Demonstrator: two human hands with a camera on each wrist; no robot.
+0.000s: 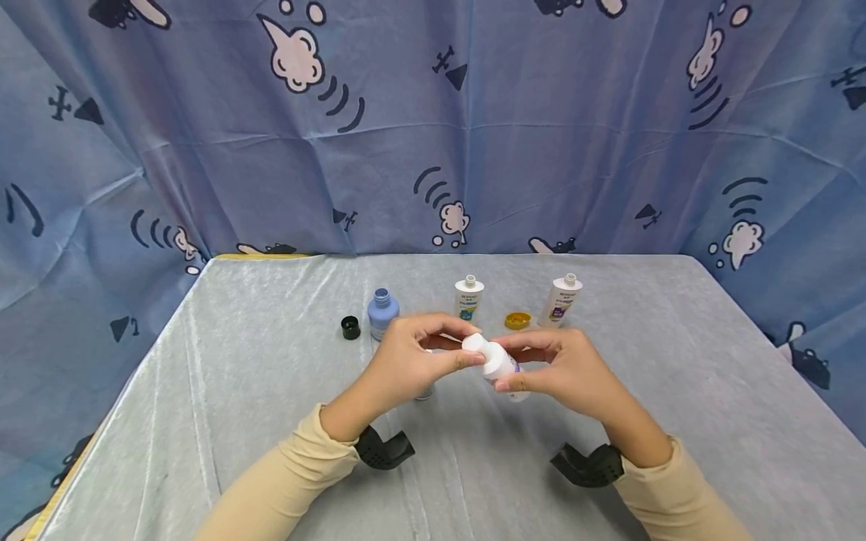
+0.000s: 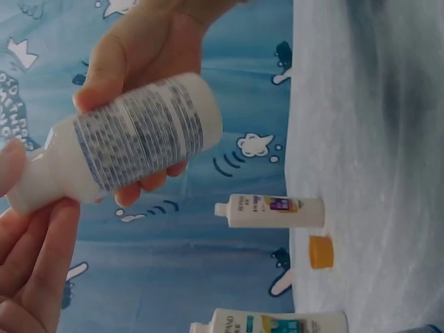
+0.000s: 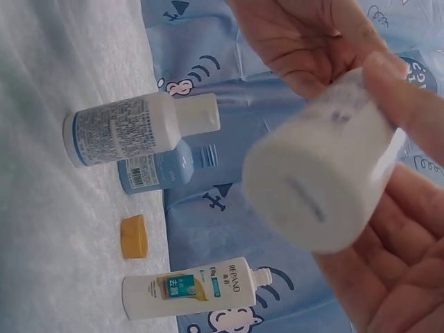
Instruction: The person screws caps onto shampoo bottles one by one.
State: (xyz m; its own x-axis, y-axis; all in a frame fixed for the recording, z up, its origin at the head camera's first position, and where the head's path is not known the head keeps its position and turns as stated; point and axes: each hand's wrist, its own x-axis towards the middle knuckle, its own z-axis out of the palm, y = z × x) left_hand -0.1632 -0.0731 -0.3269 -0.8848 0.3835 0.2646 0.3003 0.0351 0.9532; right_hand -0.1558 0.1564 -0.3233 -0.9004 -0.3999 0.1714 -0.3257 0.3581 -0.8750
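A small white bottle [image 1: 501, 362] with a white cap [image 1: 475, 344] is held tilted above the table, cap end up and toward the left. My left hand [image 1: 422, 357] pinches the cap between thumb and fingers. Around the body curls my right hand [image 1: 564, 368], thumb on the near side. In the left wrist view the printed back label [image 2: 142, 132] shows; the right wrist view shows the bottle's base [image 3: 298, 201]. A second white bottle [image 3: 121, 130], capped, stands on the table, mostly hidden behind my left hand in the head view.
Toward the back stand an uncapped blue bottle [image 1: 383, 314], a white bottle with a teal label [image 1: 468, 299] and another with a purple label [image 1: 562, 300]. A black cap [image 1: 350, 327] and a yellow cap [image 1: 517, 321] lie on the grey cloth-covered table [image 1: 271, 376]. A patterned blue curtain [image 1: 541, 173] hangs behind.
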